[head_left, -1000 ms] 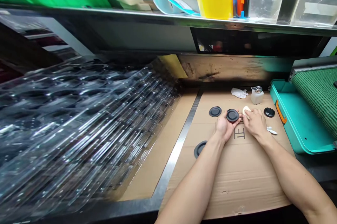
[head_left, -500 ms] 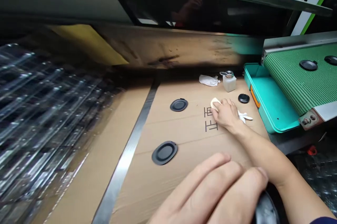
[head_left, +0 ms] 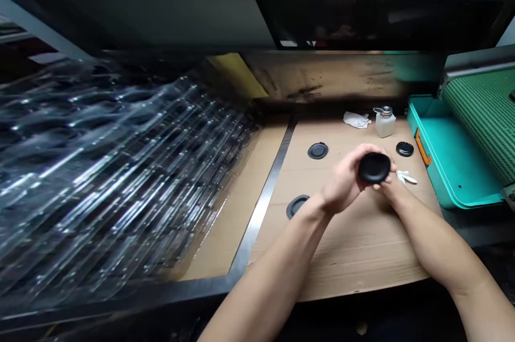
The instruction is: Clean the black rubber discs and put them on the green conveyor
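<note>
Black round cap [head_left: 374, 167]: I have it lifted off the cardboard between both hands, right of the sheet's middle, with its dark, smooth face turned up toward my camera.

Left hand [head_left: 345, 184]: cups the cap's left and far side from the near left.

Right hand [head_left: 387, 187]: comes in from the near right and supports the cap's right and near side, partly hidden beneath it.

Finger state: left fingers [head_left: 364, 150] lie pressed together, curled around the far rim. Right fingers [head_left: 380, 186] pinch the underside with the left hand, but I cannot tell whether they are spread.

Far items: two flat black discs [head_left: 317, 150] and [head_left: 298, 206] lie left of my hands, on a cardboard sheet [head_left: 362, 261]. A small black cap [head_left: 404, 149] lies to the right. A pump bottle [head_left: 385, 122] stands beside a white cloth [head_left: 356, 120].

Right side: a teal tray [head_left: 450, 162] sits beside a green mesh belt [head_left: 485, 117].

Left side: stacked clear plastic trays [head_left: 112, 154] fill the view.
</note>
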Demonstrator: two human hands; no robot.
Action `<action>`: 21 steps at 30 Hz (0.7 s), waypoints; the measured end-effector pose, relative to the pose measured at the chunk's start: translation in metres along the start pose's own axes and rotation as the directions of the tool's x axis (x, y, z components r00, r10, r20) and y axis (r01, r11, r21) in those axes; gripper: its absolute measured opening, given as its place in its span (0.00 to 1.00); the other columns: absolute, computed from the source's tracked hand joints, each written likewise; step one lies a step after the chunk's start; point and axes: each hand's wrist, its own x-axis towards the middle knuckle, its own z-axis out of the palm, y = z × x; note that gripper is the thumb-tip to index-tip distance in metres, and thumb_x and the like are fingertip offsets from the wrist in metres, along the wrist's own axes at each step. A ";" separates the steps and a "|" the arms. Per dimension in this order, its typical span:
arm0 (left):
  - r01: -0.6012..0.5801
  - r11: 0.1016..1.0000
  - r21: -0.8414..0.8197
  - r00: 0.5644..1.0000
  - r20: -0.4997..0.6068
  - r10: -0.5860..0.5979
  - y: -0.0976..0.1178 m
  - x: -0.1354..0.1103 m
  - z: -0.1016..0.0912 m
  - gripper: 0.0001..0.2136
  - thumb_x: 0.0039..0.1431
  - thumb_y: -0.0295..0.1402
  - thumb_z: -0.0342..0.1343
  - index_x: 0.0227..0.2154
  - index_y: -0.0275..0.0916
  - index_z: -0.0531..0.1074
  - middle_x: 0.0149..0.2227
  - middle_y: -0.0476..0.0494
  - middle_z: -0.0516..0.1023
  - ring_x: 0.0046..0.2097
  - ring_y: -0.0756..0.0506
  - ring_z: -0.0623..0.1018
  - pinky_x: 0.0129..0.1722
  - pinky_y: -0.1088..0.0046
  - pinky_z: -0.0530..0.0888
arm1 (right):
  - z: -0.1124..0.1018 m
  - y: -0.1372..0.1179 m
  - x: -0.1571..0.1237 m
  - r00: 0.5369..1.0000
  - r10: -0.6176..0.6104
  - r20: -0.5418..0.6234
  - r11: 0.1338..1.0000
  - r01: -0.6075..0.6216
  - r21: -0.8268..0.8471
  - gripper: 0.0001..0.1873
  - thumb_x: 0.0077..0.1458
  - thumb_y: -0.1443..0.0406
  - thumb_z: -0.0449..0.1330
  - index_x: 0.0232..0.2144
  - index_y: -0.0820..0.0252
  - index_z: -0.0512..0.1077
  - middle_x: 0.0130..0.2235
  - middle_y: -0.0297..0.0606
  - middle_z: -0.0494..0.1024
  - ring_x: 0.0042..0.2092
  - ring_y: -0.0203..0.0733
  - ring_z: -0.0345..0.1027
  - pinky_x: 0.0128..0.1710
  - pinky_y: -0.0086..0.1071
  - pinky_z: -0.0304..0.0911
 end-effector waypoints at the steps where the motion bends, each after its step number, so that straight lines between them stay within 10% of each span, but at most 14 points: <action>1: -0.009 0.999 -0.035 1.000 0.001 0.009 0.001 0.016 -0.011 0.13 0.67 0.36 0.45 0.41 0.35 0.73 0.44 0.30 0.80 0.47 0.32 0.81 0.29 0.66 0.77 | -0.001 -0.001 0.000 1.000 0.030 0.009 1.000 -0.030 -0.007 0.18 0.64 0.58 0.55 0.51 0.60 0.75 0.46 0.46 0.75 0.48 0.51 0.65 0.49 0.41 0.62; 7: 0.015 0.953 -0.303 0.996 -0.081 -0.041 -0.007 0.039 -0.063 0.16 0.67 0.33 0.41 0.36 0.33 0.74 0.47 0.25 0.79 0.48 0.35 0.81 0.28 0.70 0.76 | -0.001 -0.004 0.005 0.992 0.049 0.116 0.997 -0.043 -0.058 0.17 0.63 0.56 0.56 0.47 0.57 0.77 0.47 0.48 0.75 0.51 0.53 0.64 0.50 0.41 0.60; 21: 0.018 0.886 -0.464 0.986 -0.138 -0.092 -0.003 0.034 -0.063 0.23 0.74 0.40 0.39 0.53 0.25 0.70 0.49 0.24 0.78 0.52 0.36 0.82 0.40 0.70 0.84 | -0.003 -0.005 0.004 0.994 0.076 0.084 0.995 -0.069 -0.079 0.19 0.67 0.59 0.51 0.53 0.54 0.76 0.47 0.46 0.76 0.48 0.49 0.64 0.48 0.38 0.59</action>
